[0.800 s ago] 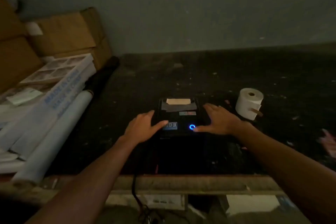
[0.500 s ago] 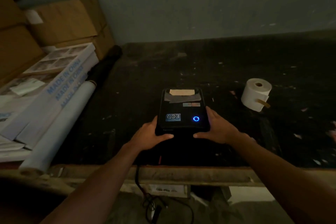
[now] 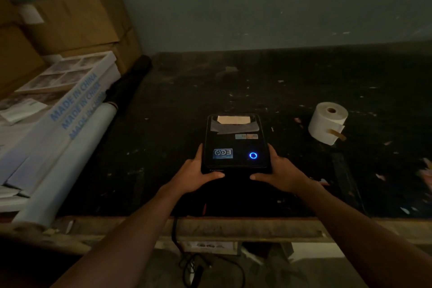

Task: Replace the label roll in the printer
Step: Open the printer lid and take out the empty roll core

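I think I'm only at the start. The printer (image 3: 236, 141) looks shut, its lid down flat, w/ a blue ring light (image 3: 253, 155) glowing near the bottom right of the lid. A bit of paper (image 3: 233, 120) pokes out at the far end of the lid, so an old roll may be inside, but I can't see in. The new label roll (image 3: 328, 122) stands on end on the counter (image 3: 304, 72), in the right middle of the frame. It isn't in the printer yet. So I guess what's left is: open lid, take old roll out, put new one in, shut lid.

The printer sits in the middle of the frame, right between my hands. My left hand (image 3: 196, 176) wraps the lower left corner, fingers up the side, thumb curled along the near edge. My right hand (image 3: 280, 173) does the same at the lower right corner. Both hands hug the printer, half curled, not flat. The new roll is up and to the right of my right hand, well apart, not touching.

It's dark, so small bits like a lid catch I can't make out.
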A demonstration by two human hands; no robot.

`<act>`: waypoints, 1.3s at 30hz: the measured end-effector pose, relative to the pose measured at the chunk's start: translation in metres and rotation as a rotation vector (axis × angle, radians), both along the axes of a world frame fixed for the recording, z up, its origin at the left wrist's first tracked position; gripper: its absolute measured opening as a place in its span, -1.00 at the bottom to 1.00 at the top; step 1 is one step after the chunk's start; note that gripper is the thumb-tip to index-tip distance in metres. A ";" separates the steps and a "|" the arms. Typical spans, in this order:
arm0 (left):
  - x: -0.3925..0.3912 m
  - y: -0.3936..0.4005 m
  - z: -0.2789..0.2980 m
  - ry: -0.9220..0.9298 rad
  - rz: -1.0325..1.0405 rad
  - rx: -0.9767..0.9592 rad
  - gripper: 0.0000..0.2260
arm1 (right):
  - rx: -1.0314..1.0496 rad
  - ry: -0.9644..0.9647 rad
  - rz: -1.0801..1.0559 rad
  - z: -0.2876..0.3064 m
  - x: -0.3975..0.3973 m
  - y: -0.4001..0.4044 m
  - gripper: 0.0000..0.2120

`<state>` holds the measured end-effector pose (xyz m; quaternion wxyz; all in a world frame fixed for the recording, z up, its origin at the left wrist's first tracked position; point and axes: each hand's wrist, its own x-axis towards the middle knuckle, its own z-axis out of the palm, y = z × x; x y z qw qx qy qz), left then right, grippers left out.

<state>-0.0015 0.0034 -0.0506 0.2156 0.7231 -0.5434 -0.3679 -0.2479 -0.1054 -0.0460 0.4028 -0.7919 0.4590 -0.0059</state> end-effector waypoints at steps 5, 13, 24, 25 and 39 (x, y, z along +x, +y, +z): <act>0.000 0.000 0.000 -0.027 -0.004 0.054 0.15 | 0.018 0.034 0.015 0.003 0.000 -0.001 0.17; -0.002 0.000 0.001 -0.042 0.022 0.078 0.13 | -0.067 0.079 0.041 0.003 0.000 0.000 0.22; -0.006 0.005 0.012 -0.009 0.022 0.077 0.09 | -0.054 0.081 0.034 0.006 0.000 0.000 0.20; -0.006 0.004 0.013 -0.012 0.029 0.084 0.09 | -0.052 0.088 0.032 0.007 0.001 0.000 0.20; 0.018 -0.034 0.050 -0.171 0.011 0.057 0.08 | -0.090 0.208 0.015 0.065 0.010 -0.030 0.09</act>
